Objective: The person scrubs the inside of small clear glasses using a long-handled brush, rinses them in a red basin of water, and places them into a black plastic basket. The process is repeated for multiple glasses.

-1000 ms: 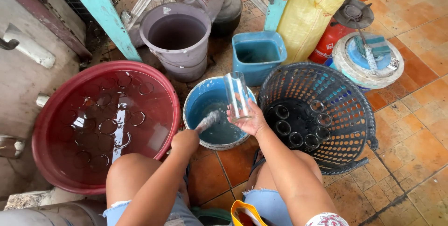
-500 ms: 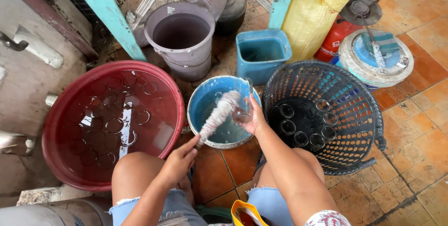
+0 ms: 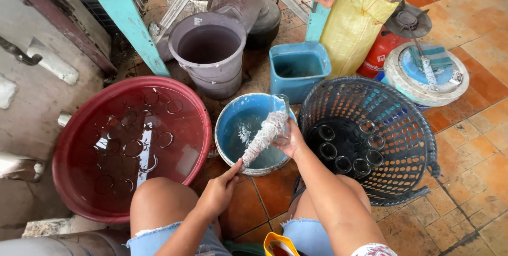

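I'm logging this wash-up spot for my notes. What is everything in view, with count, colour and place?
basin: one, red, left, holds water and sunken glasses
bowl: one, blue, centre, soapy water
basket: one, dark, right, glasses standing inside
bucket: one, grey-purple, behind the bowl
tub: one, blue, square, behind the basket
sack: one, yellow, against the table leg
gas cylinder: one, red, behind the sack
table: one, pale green, top of view
glass: one, clear, over the bowl
brush: one, whitish, sudsy, tip at the glass
left hand: holds the brush's end
right hand: holds the glass
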